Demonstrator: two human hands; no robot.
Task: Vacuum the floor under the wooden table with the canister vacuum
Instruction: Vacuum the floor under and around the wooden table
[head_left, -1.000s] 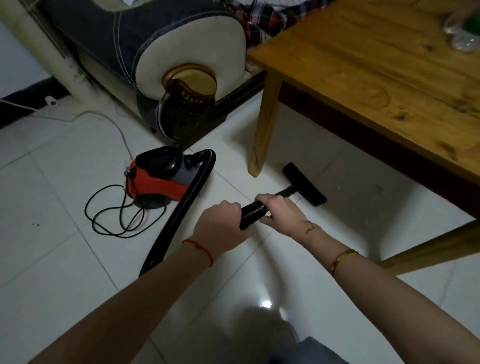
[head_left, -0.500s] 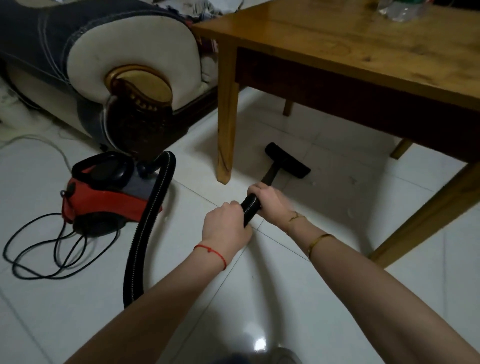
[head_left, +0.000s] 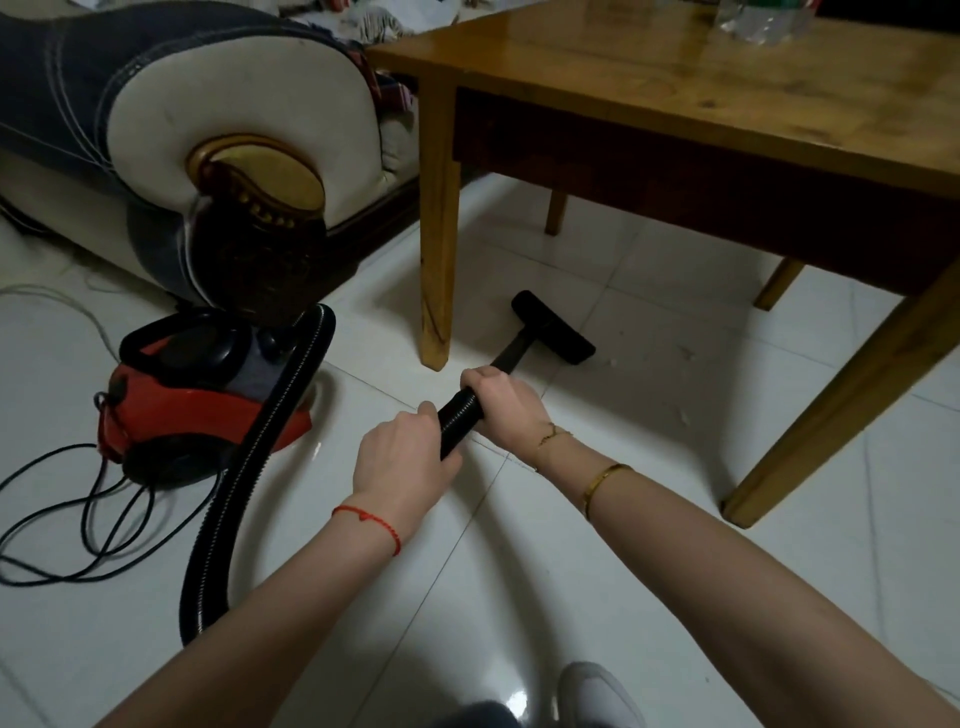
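Observation:
A red and black canister vacuum (head_left: 192, 400) sits on the white tile floor at the left. Its ribbed black hose (head_left: 249, 467) arcs from the canister down and out of sight behind my left forearm. Both hands grip the hose's front end: my left hand (head_left: 400, 462) behind, my right hand (head_left: 506, 405) ahead of it. From there a short black tube runs to the flat black floor nozzle (head_left: 553, 327), which lies on the tiles just right of the wooden table's (head_left: 675, 78) near left leg (head_left: 439, 249), under the table's edge.
A padded sofa arm (head_left: 218, 130) stands close behind the canister. The black power cord (head_left: 78, 519) lies looped on the floor at the left. Another table leg (head_left: 841, 410) slants down at the right. A clear plastic bottle (head_left: 758, 21) lies on the tabletop. Small specks dot the tiles under the table.
The view has dropped lower and closer to the floor, showing more space under the table. The nozzle now lies right of the table leg rather than in front of it.

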